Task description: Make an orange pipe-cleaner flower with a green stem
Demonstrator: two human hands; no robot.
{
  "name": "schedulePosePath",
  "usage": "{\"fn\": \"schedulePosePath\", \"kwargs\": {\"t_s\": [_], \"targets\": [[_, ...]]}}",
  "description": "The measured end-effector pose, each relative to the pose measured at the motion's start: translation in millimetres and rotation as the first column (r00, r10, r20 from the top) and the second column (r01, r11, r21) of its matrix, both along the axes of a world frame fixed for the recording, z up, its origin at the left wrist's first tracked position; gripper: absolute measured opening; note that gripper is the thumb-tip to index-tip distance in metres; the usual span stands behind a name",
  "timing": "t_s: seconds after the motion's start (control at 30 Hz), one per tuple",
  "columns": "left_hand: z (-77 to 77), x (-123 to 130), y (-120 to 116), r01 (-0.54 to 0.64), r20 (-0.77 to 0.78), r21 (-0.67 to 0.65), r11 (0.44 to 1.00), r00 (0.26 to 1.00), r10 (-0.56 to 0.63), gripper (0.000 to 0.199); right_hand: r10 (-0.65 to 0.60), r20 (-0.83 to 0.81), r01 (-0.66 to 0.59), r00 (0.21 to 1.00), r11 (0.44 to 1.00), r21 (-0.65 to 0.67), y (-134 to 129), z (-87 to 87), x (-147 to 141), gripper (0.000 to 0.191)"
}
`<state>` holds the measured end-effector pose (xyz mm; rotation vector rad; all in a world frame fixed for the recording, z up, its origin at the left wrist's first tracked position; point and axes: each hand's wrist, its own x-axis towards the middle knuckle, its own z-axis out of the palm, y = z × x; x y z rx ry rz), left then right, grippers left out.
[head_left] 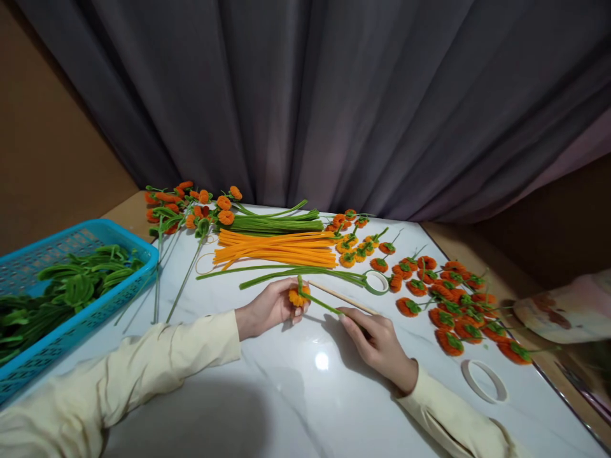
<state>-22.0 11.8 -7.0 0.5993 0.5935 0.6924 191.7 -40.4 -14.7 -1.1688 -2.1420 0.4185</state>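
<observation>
Between the fingers of my left hand is a small orange pipe-cleaner pumpkin with a short green stub on top. A green pipe cleaner runs from it to my right hand, whose thumb and forefinger pinch the other end. Just beyond my right hand a thin wooden stick lies at a slant; whether the hand touches it I cannot tell. Loose green pipe cleaners and a bundle of orange pipe cleaners lie behind my hands.
A blue basket of green pipe-cleaner leaves stands left. Stemmed orange pumpkins lie at the back left, and several finished pumpkins spread across the right. Tape rolls rest on the white table. A dark curtain hangs behind.
</observation>
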Motion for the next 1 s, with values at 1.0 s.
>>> {"fn": "schedulePosePath", "kwargs": {"t_s": [1.0], "targets": [[-5.0, -2, 1, 0.100, -0.027, 0.114, 0.988, 0.995, -0.097, 0.025, 0.111, 0.075, -0.023, 0.991, 0.695, -0.718, -19, 40.5, 22, 0.044]]}}
